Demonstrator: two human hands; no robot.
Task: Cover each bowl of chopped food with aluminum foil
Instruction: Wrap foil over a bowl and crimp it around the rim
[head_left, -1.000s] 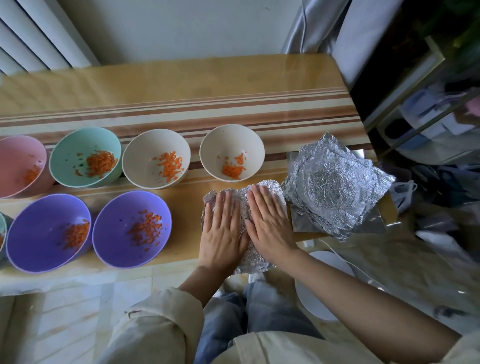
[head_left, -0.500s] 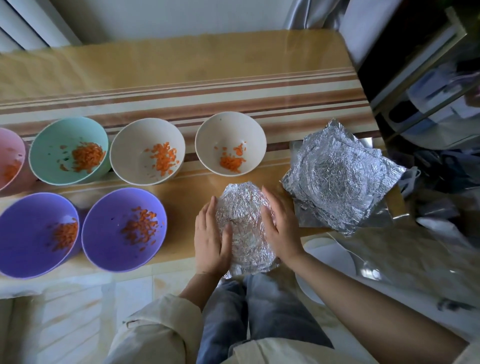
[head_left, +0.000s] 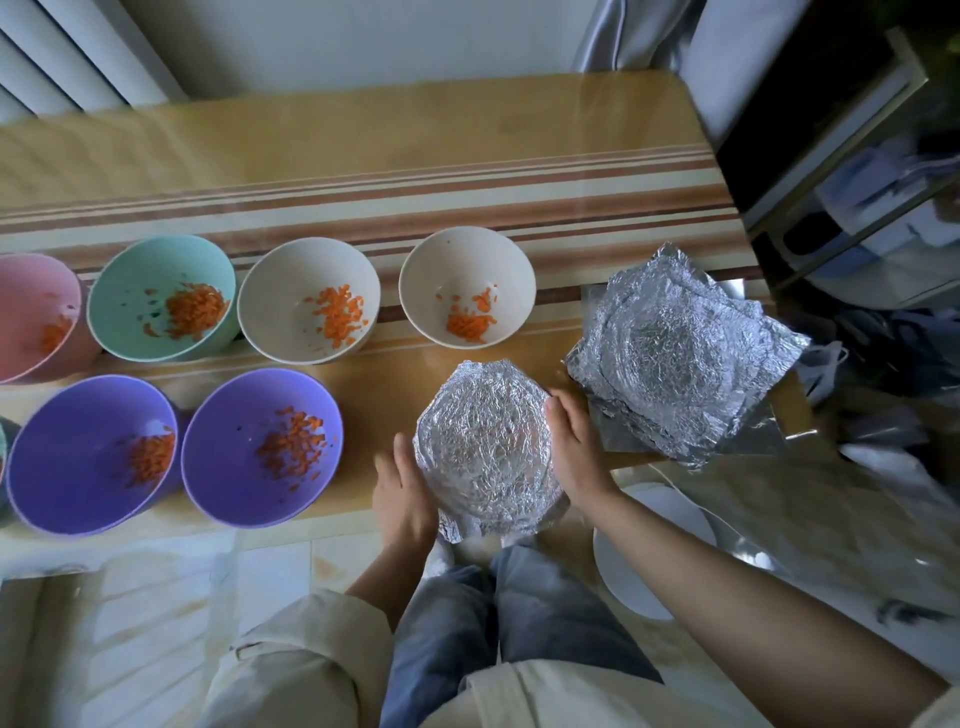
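Note:
A bowl wrapped in crinkled aluminum foil (head_left: 485, 452) stands at the table's near edge. My left hand (head_left: 402, 499) cups its left side and my right hand (head_left: 574, 447) cups its right side, fingers curved round the foil at the rim. Uncovered bowls of chopped carrot stand to the left: a pink bowl (head_left: 26, 317), a teal bowl (head_left: 130, 291) and two cream bowls (head_left: 291, 280) (head_left: 457, 265) in the back row, and two purple bowls (head_left: 62, 467) (head_left: 234, 415) in the front row. A stack of crumpled foil sheets (head_left: 680, 358) lies to the right of the wrapped bowl.
The striped wooden table (head_left: 363, 156) runs to a wall at the back. A glass-fronted cabinet (head_left: 857, 208) stands close on the right. A white plate (head_left: 649, 551) lies below the table's edge by my right forearm, and my knees are under the near edge.
My hands lay flat on top of the foil a second ago. They have slid apart and down to the bowl's sides, and the foil now hugs the rim.

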